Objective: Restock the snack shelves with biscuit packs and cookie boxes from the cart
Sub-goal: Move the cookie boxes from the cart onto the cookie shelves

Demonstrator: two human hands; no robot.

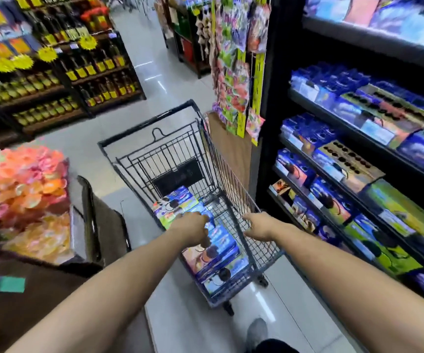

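Snack shelves fill the 3 o'clock side, stacked with blue and green boxes. The wire cart stands at centre, just beside them. Cookie boxes lie along its floor toward 6 o'clock. The left hand reaches down onto a blue box; whether it grips cannot be told. The right hand, fingers spread, is at the cart's 3 o'clock wall.
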